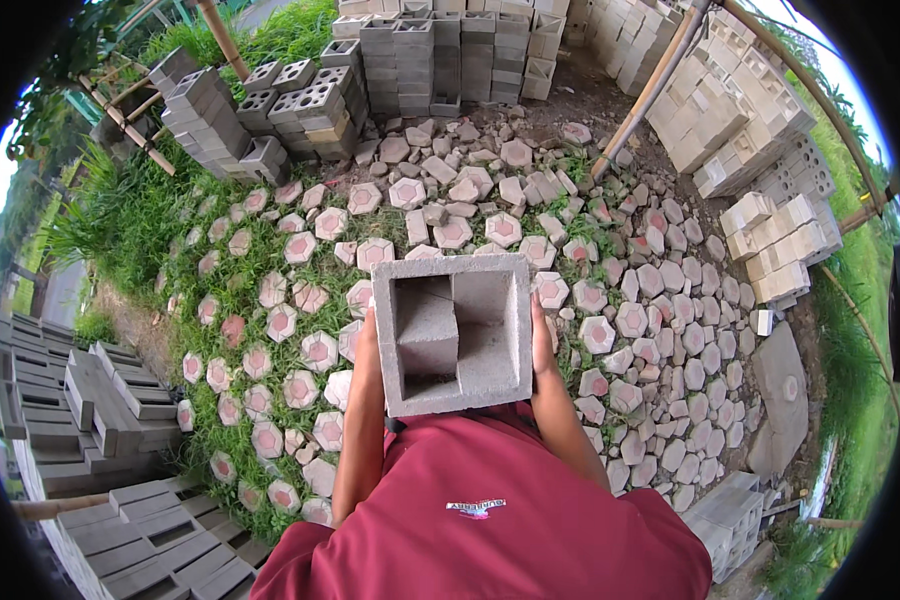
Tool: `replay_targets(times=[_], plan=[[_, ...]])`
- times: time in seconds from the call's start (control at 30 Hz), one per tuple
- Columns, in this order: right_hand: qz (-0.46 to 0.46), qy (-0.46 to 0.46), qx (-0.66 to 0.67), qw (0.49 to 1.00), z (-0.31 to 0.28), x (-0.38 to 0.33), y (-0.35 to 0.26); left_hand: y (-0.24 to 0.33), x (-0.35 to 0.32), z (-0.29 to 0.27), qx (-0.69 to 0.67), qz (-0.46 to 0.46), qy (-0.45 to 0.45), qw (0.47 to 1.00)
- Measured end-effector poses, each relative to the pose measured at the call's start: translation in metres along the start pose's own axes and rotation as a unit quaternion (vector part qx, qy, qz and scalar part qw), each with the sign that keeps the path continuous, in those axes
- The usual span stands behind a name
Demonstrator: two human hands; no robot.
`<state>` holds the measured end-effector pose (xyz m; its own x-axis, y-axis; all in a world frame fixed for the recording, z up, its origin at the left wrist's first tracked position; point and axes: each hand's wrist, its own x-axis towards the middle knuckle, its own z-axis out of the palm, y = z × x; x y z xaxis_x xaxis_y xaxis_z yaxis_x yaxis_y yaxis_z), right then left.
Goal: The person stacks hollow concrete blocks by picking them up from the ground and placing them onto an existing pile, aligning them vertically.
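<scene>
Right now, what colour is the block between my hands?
The hollow block is plain light grey, shown best in the head view.

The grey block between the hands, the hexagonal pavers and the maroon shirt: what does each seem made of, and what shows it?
Grey block: probably concrete, matte, judging by its grainy rim.
Hexagonal pavers: likely concrete, dull, pale-edged; many have reddish centres, perhaps pigment or paint.
Maroon shirt: fabric, matte, from its soft drape; fibre unclear.
</scene>
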<state>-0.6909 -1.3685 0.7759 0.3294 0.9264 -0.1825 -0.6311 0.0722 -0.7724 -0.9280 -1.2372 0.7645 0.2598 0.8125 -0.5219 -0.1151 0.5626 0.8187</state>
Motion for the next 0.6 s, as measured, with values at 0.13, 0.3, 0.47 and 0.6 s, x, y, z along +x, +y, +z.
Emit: replay_targets(times=[0.13, 0.3, 0.47, 0.6], plan=[[0.011, -0.02, 0.003, 1.0, -0.015, 0.111, 0.003, 0.046, 0.065, 0.036, -0.079, 0.025, 0.032, 0.996], [0.111, -0.039, 0.028, 0.993, 0.003, 0.229, -0.03, 0.114, 0.139, 0.07, -0.057, -0.011, 0.018, 0.998], [0.142, -0.065, 0.057, 0.986, 0.007, 0.32, -0.056, 0.139, 0.219, 0.085, -0.076, 0.009, 0.004, 0.997], [0.114, -0.049, 0.031, 0.992, 0.01, 0.369, -0.093, 0.178, 0.258, 0.132, -0.157, -0.007, -0.047, 0.986]])
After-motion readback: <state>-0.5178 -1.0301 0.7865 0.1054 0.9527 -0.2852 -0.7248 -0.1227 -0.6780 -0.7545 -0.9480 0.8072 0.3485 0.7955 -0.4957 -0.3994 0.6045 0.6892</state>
